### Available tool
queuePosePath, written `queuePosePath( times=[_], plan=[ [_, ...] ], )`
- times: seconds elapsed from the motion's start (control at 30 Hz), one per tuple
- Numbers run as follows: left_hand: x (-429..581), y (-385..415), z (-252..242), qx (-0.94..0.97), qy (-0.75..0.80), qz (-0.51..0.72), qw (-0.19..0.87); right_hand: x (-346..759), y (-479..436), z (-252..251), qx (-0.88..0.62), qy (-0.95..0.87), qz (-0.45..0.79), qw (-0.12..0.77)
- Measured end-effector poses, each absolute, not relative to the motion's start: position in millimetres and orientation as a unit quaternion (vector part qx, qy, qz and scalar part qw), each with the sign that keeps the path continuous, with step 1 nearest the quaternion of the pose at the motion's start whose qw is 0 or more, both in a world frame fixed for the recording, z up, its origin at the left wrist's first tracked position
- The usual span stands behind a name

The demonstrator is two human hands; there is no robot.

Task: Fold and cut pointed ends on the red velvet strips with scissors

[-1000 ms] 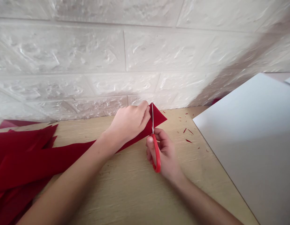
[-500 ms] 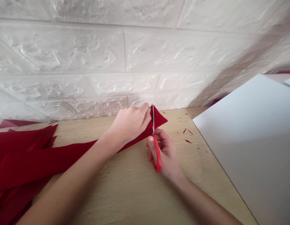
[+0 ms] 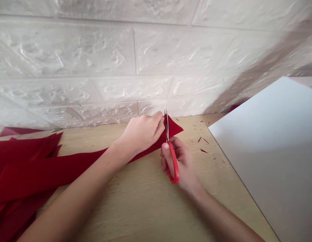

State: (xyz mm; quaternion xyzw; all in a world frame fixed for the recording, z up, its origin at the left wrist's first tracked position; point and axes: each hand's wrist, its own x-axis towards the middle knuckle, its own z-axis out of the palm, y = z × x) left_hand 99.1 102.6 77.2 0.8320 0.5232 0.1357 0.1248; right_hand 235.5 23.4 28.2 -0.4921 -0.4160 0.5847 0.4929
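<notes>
Red craft sheet (image 3: 48, 174) stretched in a long strip across a pale wood tabletop (image 3: 145, 211), its pointed end pinned under the left hand (image 3: 142, 132), fingers together and pressing down, steadying the material just beside the steel blades (image 3: 167, 126) of red-handled scissors (image 3: 174, 163). Right hand (image 3: 183, 164) clamped on the scissors' handles, blades upright at the sheet's tip. Red snippets (image 3: 202, 151) scattered nearby; white board (image 3: 267, 151) lying to the right, below an embossed white brick wall panel (image 3: 70, 57).
</notes>
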Motion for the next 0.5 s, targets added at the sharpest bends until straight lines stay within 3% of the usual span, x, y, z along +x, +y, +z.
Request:
queuePosePath(
  times=[0.5],
  plan=[
    [102.5,100.0,77.0,0.846,0.511,0.102,0.115,236.2,22.0,28.6,-0.510,-0.421,0.577,0.478]
  ],
)
